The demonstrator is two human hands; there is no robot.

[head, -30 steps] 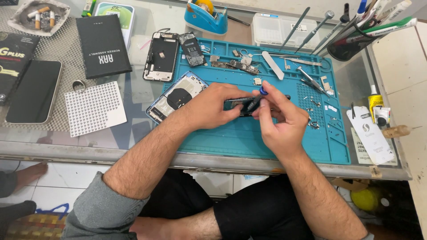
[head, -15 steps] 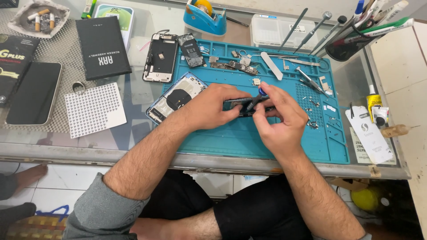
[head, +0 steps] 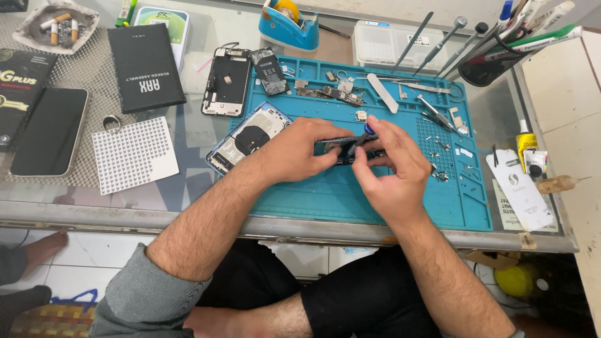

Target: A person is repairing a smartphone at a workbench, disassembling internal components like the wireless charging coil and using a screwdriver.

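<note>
At the far left a black flat package (head: pixel 22 84) with gold lettering lies on grey mesh, a dark phone (head: pixel 47 131) resting just beside it, and an ashtray (head: pixel 59 22) sits at the corner above. Next comes a black rectangular box (head: pixel 145 67) with white print, partly covering a white and green box (head: pixel 164 22), and below it a white dotted card (head: pixel 133 153). All this rests on a glass-topped table (head: pixel 188 206) over white floor tiles. A teal work mat (head: pixel 400 200) covers the middle, bearing an opened phone housing (head: pixel 247 138) and loose boards. Above the mat the left hand (head: pixel 297 150) pinches one end of a small dark phone part (head: pixel 341 149), while the right hand (head: pixel 391 166) grips a blue-tipped tool (head: pixel 368 130) against it. Further right stand a blue tape dispenser (head: pixel 288 25), a clear plastic box (head: pixel 388 42), a black mesh cup (head: pixel 488 62) of tools, a yellow glue bottle (head: pixel 526 143) and a white printed card (head: pixel 519 188).
</note>
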